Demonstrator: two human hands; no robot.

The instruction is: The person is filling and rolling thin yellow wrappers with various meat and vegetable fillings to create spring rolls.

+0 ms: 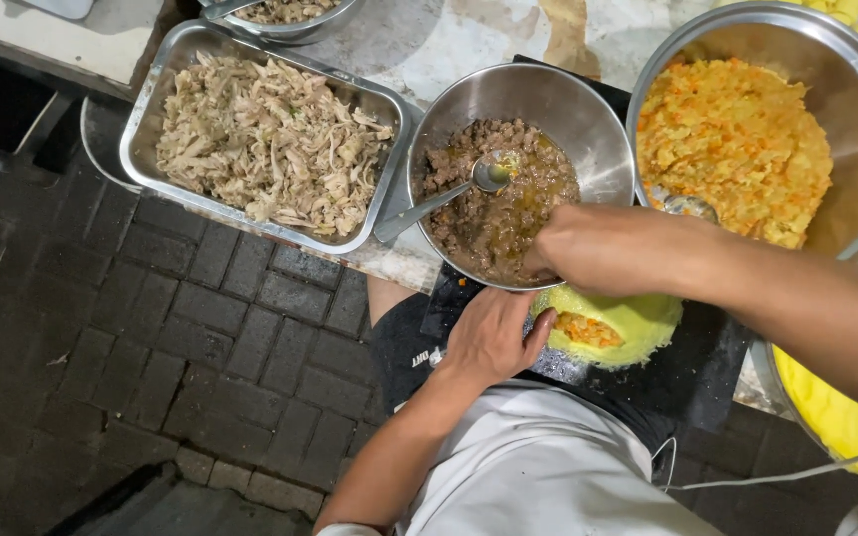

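Resting low in the frame's centre, the left hand [489, 337] lies curled against a yellow wrapper [638, 320] holding orange filling. Just above, the right hand [588, 248] pinches closed over it. Beyond sit a minced-meat bowl [548, 99], spoon [449, 197], shredded-chicken tray [151, 99] upper left.

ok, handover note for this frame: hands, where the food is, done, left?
Left hand: resting at the edge of the yellow wrap, steadying it.
Right hand: over the wrap by the rim of the meat bowl; what it holds is hidden.
Spoon in the meat bowl. Shredded chicken tray and orange mash pot alongside.
Done: orange filling on wrap. Left: wrap not yet folded.
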